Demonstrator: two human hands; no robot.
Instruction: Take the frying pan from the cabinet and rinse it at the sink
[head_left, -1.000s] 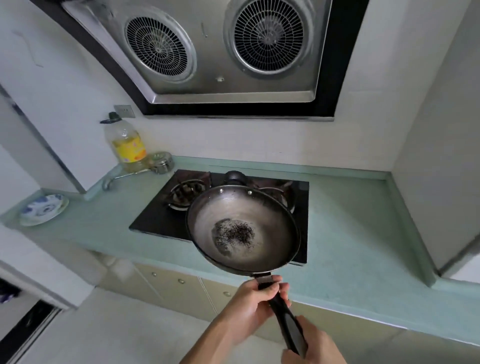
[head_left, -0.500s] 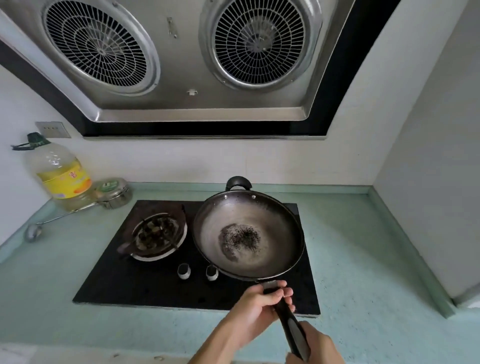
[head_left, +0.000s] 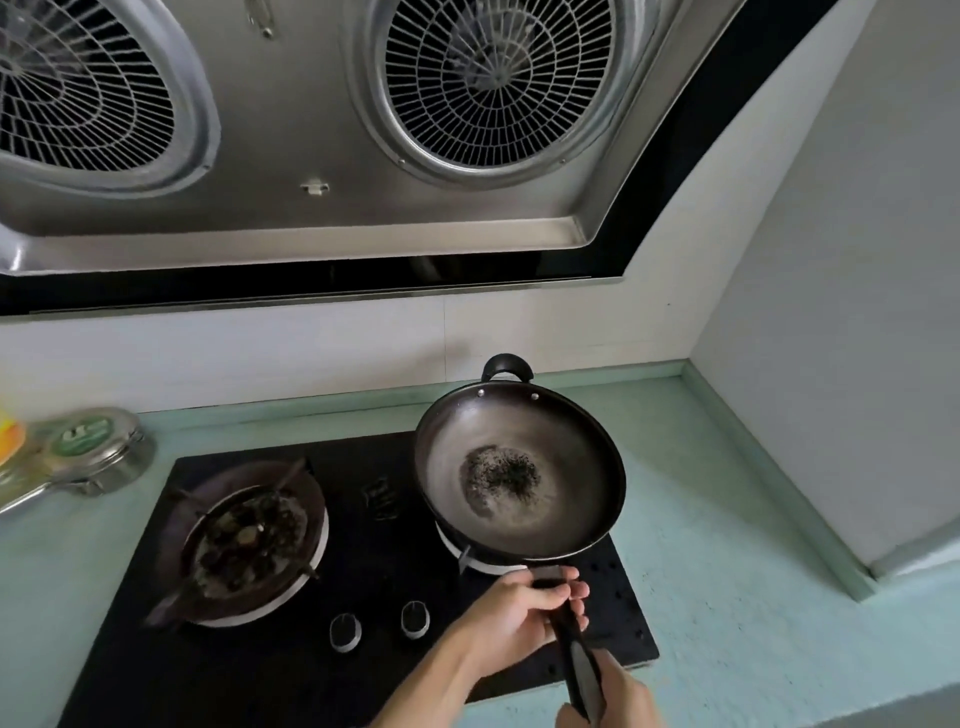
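The frying pan (head_left: 519, 473) is a dark round pan with a worn grey inside, a black speckled patch at its centre and a small loop handle at the far rim. It sits over the right burner of the black gas hob (head_left: 363, 597). Its long black handle points toward me. My left hand (head_left: 514, 613) is wrapped around the handle near the pan. My right hand (head_left: 608, 701) grips the handle's end at the bottom edge of the view, partly cut off. No sink or cabinet is in view.
The left burner (head_left: 249, 540) is dirty with dark residue. Two knobs (head_left: 379, 626) sit at the hob's front. A round steel lidded tin (head_left: 88, 447) stands at left on the pale green counter (head_left: 737, 597). A steel range hood (head_left: 311, 130) hangs overhead; a wall closes the right.
The pan has moved forward and right over the hob and now sits on the right burner. My view has come closer to the stove. Both hands stay on the handle.
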